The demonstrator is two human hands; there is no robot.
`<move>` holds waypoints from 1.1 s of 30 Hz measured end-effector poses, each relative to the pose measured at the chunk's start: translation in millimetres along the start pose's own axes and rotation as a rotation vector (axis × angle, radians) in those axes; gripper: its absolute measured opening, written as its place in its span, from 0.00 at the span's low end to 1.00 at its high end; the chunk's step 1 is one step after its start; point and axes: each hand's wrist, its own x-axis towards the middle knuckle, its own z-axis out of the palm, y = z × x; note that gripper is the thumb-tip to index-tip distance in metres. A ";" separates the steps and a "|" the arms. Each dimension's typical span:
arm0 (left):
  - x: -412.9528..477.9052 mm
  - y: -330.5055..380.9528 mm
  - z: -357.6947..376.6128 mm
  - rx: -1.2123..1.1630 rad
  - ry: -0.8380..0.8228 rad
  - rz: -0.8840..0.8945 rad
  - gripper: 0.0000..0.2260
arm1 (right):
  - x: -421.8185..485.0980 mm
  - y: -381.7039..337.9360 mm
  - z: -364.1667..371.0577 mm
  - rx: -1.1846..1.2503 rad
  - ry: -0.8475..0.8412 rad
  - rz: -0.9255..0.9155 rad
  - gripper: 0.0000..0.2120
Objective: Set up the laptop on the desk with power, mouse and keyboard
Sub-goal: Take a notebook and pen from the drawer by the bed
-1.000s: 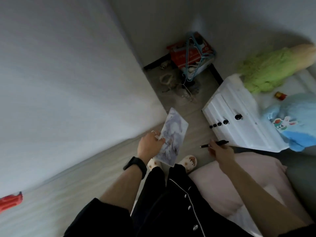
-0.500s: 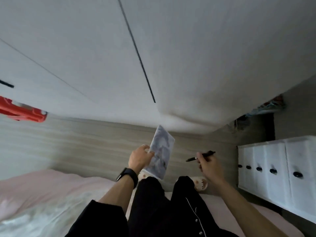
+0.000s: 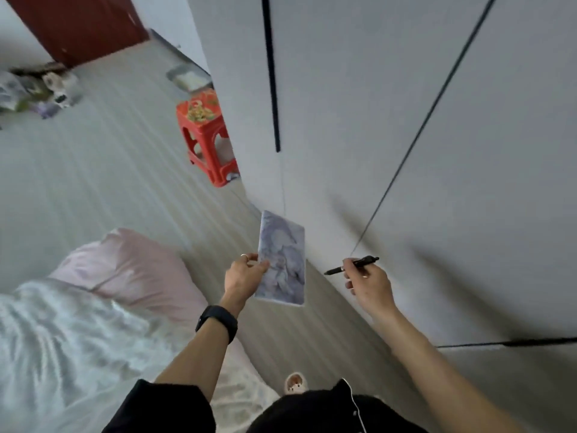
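Observation:
My left hand (image 3: 243, 276) pinches the left edge of a thin notebook with a pale purple marbled cover (image 3: 282, 259), held upright in front of me. A black watch sits on that wrist. To its right, my right hand (image 3: 367, 281) grips a black pen (image 3: 351, 265) that points left toward the notebook. No laptop, mouse, keyboard or power cable shows in this view.
A white wardrobe (image 3: 406, 120) with dark door gaps fills the right side. A red plastic stool (image 3: 206, 135) stands by its corner. A bed with pink bedding (image 3: 125, 270) lies at the left. Clutter (image 3: 34, 92) and a dark red door (image 3: 78, 23) are far left.
My view has swung left, away from the white drawer unit toward the stool and door. Both hands keep the notebook and pen in the same hold.

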 end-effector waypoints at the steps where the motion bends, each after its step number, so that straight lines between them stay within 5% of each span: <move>1: 10.1 -0.2 -23.7 -0.060 0.043 -0.011 0.17 | 7.7 -22.4 18.9 0.010 -0.030 -0.030 0.12; 14: 140.9 50.8 -277.1 -0.724 0.421 0.026 0.10 | 132.3 -286.9 244.2 0.097 -0.366 -0.363 0.08; 24: 269.4 77.7 -461.8 -0.849 0.790 -0.124 0.07 | 265.0 -468.3 471.3 0.002 -0.618 -0.499 0.17; 33: 378.2 57.4 -613.0 -0.946 0.997 -0.193 0.05 | 320.0 -609.7 667.6 -0.091 -0.749 -0.636 0.12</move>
